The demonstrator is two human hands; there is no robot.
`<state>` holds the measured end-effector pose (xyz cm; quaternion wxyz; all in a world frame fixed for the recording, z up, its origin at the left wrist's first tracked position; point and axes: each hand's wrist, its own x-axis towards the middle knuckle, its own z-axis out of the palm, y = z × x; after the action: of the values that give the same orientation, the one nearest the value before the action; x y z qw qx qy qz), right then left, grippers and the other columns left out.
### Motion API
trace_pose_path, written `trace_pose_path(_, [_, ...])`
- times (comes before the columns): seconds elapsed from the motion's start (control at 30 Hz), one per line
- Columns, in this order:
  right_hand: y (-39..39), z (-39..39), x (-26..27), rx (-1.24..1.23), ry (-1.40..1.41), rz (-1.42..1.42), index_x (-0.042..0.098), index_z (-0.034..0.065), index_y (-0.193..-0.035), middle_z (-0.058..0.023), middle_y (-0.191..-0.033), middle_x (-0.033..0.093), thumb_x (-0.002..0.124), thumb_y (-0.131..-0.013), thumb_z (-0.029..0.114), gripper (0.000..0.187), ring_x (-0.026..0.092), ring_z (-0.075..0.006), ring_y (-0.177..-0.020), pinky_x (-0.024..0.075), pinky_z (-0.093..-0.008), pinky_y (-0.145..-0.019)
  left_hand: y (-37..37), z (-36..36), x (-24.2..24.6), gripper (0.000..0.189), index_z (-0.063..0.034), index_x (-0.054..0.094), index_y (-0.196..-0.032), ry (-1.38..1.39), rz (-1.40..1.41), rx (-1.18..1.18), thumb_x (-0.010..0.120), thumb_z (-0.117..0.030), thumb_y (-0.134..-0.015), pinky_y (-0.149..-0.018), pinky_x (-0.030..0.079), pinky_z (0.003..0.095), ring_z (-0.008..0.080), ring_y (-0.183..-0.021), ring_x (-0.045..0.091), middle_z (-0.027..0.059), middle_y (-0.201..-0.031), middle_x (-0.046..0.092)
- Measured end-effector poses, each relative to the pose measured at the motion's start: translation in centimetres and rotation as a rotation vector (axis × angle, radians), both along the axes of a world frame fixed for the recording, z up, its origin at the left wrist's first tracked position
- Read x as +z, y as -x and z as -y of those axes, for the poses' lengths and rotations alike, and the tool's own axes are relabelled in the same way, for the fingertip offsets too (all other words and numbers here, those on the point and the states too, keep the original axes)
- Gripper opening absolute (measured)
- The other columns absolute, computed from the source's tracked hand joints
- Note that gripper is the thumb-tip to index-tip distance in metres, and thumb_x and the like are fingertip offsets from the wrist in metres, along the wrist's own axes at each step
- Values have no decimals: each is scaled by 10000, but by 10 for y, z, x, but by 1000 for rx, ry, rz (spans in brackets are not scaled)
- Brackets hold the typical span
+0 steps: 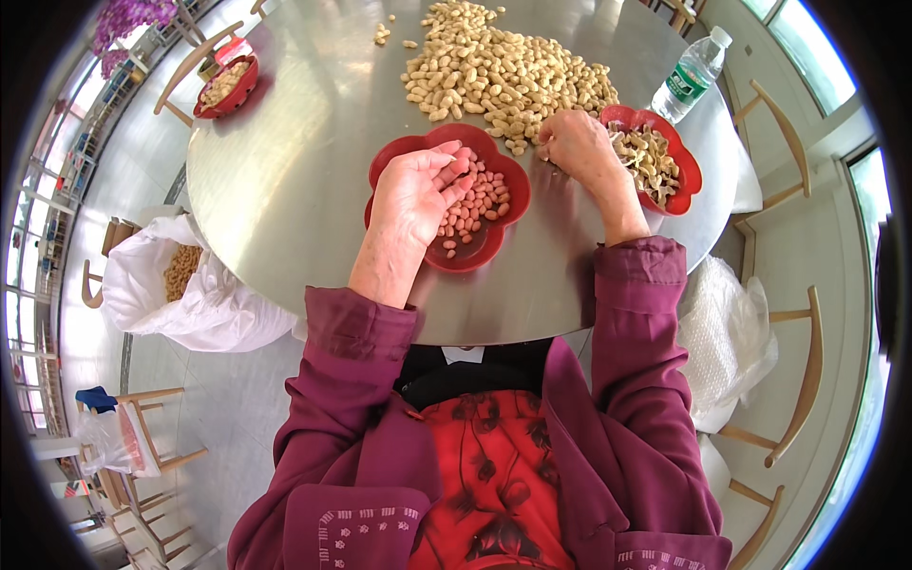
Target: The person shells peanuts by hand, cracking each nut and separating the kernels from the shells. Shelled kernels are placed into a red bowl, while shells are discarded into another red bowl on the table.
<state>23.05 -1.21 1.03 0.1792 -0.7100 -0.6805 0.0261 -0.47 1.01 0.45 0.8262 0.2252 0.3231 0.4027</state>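
My left hand (420, 189) is palm up with curled fingers over the left part of a red flower-shaped bowl (519, 178); whether something lies between its fingertips is unclear. Shelled pink peanuts (474, 203) lie in that bowl. My right hand (581, 146) reaches down at the near right edge of a heap of unshelled peanuts (513, 68), its fingertips bent and partly hidden, so its grip cannot be made out. Just right of that hand, a second red bowl (690, 171) holds empty peanut shells (652, 160).
A clear plastic bottle (691, 78) with a green label stands behind the shell bowl on the round metal table (285, 178). Another red bowl (239, 98) is at the far left. A white sack (142, 285) of peanuts stands left of the table. Wooden chairs (805, 385) surround it.
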Motion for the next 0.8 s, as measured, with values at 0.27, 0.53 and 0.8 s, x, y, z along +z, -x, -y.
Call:
trace_pose_path(0.27, [7,-3,2,36,31,-83,679,12,-818,-142,-763,668,662,-752,90,103,649,-265,-654,502,-365,-612,1,2,0,293,86,550,-1090,11,29,0,560,-22,-818,-890,463,381,224,-944,588,200,-1104,600])
trace_pose_path(0.53, [54,10,22,290,-60,-1044,687,16,-941,-25,-691,637,618,-868,91,126,571,-59,-622,450,-219,-550,-1,4,2,230,79,556,-1020,9,35,54,567,-8,-807,-873,466,380,235,-927,577,147,-1007,596])
trace_pose_path(0.8, [82,18,17,357,-151,-754,706,24,-950,-98,-828,652,650,-836,82,139,618,-195,-774,497,-307,-704,-2,1,-7,161,51,565,-978,-14,142,63,540,-27,-840,-866,471,380,232,-936,565,119,-979,605])
